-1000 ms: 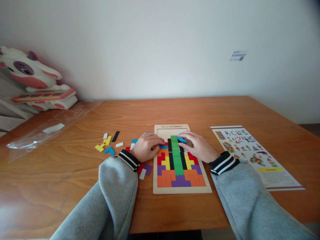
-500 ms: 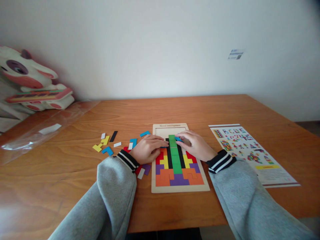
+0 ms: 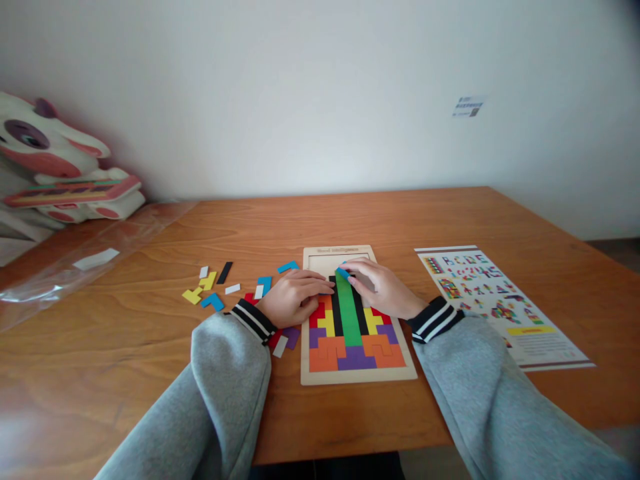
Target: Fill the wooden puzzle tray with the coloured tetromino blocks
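Observation:
A wooden puzzle tray [image 3: 309, 379] lies before me, its lower part filled with flat coloured blocks. A column of green blocks [image 3: 350, 313] runs up its middle between black strips [image 3: 337, 313]. My right hand [image 3: 383, 287] pinches a blue puzzle piece [image 3: 343, 273] over the top of the green column. Across the tray's left side rests my left hand [image 3: 295, 293], fingers stretched out and fingertips near the left black strip. A bit of blue shows under those fingertips; its shape is hidden.
Loose yellow [image 3: 193, 295], blue [image 3: 213, 302], white and other pieces lie left of the tray, some partly under my left arm. A printed pattern sheet [image 3: 530, 347] lies at right. Plastic wrapping [image 3: 30, 293] and a cow-shaped toy keyboard [image 3: 75, 193] are at far left.
My right hand has moved a little left, carrying the blue piece from beside the green column to over its top end. My left hand stays nearly in place.

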Demonstrator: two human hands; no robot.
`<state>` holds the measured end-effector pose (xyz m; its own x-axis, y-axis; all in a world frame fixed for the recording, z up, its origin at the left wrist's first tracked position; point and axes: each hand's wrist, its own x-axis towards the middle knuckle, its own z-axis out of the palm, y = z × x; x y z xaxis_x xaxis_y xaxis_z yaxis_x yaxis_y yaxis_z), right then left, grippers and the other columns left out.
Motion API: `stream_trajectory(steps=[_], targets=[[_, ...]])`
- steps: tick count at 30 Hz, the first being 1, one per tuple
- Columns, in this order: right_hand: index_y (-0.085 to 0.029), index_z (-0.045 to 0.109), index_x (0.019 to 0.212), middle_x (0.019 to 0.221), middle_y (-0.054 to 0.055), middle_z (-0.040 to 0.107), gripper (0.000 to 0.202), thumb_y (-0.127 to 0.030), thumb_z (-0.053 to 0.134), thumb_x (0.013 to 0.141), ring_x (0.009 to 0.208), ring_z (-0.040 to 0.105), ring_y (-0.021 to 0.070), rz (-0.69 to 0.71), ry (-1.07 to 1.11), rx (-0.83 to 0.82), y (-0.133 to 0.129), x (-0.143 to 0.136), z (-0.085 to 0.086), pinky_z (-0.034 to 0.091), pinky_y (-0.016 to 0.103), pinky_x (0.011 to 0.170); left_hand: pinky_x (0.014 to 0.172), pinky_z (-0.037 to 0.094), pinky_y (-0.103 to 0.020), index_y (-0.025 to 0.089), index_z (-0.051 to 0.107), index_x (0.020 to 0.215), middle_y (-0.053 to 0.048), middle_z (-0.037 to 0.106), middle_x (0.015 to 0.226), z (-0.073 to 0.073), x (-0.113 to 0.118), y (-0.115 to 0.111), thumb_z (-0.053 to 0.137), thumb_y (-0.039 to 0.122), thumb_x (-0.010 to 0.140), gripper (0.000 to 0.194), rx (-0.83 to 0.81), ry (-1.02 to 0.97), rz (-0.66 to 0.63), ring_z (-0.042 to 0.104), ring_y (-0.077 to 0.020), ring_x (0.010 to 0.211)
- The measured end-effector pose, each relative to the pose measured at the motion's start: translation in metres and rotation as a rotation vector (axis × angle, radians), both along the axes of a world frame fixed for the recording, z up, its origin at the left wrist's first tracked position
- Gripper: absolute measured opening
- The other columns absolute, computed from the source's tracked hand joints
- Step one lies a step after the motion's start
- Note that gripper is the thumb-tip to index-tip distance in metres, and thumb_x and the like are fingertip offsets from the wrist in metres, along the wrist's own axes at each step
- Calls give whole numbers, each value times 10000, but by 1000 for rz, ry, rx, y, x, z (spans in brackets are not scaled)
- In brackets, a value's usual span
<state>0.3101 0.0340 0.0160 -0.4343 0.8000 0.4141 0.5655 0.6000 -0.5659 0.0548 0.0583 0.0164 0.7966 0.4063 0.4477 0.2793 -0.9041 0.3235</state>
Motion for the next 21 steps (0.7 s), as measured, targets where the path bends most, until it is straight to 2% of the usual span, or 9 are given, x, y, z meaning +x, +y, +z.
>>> stream_trajectory(steps=[4,10,17,21], targets=[[-255,644,1228,1207,87,695,282,-255,503,984,1148,654,222,-23,54,0,-1,1,1,528,454,1033,988,541,-389,216,694,1146,-65,738,1188,1,0,0,496,69,843,391,1,3,1,654,-210,1156],[-240,637,1188,1173,91,705,249,-297,508,983,993,718,207,-132,163,-23,2,6,-6,589,408,919,981,546,-394,224,705,1117,-56,743,1177,1,0,-1,500,77,841,374,-8,7,17,654,-207,1140],[-245,643,1160,1142,81,713,233,-317,514,980,969,722,203,-135,170,-31,2,6,-8,595,383,886,968,545,-374,232,703,1114,-49,744,1173,0,0,-1,499,72,843,375,-13,-11,2,660,-198,1120],[-242,656,1117,1123,81,724,207,-296,519,971,1033,698,223,-154,150,7,1,6,-2,561,415,946,978,525,-396,223,693,1108,-49,744,1176,1,0,-2,500,66,841,365,-10,-24,14,665,-209,1118]])
